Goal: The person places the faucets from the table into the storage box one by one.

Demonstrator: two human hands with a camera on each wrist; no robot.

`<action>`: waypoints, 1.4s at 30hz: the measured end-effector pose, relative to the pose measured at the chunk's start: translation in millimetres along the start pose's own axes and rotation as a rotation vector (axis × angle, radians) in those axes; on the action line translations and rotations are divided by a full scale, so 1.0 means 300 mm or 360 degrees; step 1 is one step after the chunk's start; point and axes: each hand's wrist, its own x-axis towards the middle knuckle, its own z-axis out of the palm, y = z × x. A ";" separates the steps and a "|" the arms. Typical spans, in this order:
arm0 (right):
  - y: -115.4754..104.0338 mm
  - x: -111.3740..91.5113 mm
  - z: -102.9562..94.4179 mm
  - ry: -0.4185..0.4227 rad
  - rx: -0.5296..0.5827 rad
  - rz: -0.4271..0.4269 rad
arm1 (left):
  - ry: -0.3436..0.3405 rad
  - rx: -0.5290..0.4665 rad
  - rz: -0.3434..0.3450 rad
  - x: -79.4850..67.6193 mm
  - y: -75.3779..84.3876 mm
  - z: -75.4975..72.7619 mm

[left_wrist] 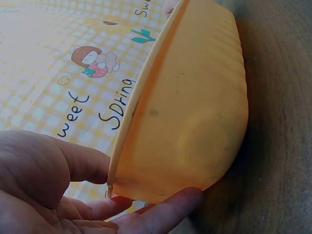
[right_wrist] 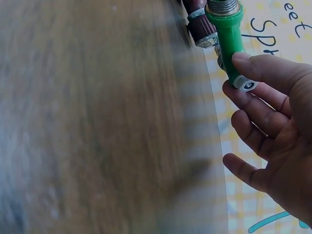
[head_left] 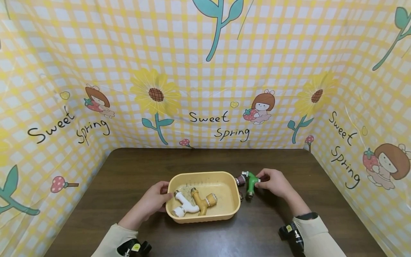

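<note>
A yellow plastic tub [head_left: 224, 175] stands on the table. My left hand [head_left: 156, 197] grips its left end, thumb at the rim and fingers against the outer wall [left_wrist: 195, 107]. Inside lie a white angle valve [head_left: 186, 207] and a mustard-yellow angle valve [head_left: 201, 203], side by side. Just beyond the tub's right end, my right hand [head_left: 273, 182] pinches a green angle valve [head_left: 252, 184] between thumb and fingertips. Its threaded metal end [right_wrist: 224, 7] shows in the right wrist view. A dark maroon valve [head_left: 240, 180] is beside the tub, partly hidden by it.
The dark brown wooden table [head_left: 128, 164] has a rounded far edge. Behind and at both sides hangs a yellow checked cloth [head_left: 205, 89] with printed flowers and lettering. Each wrist carries a black camera [head_left: 292, 237].
</note>
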 end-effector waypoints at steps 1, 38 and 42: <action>0.003 -0.001 -0.001 0.0006 0.0005 -0.0004 | -0.0005 0.0004 0.0003 0.000 0.000 0.000; -0.037 -0.085 -0.039 0.0134 0.0094 -0.0061 | 0.0008 -0.0010 0.0003 0.010 -0.008 0.000; -0.057 -0.093 -0.041 0.0141 0.0114 -0.0091 | -0.0005 -0.0029 0.0009 0.005 -0.003 0.000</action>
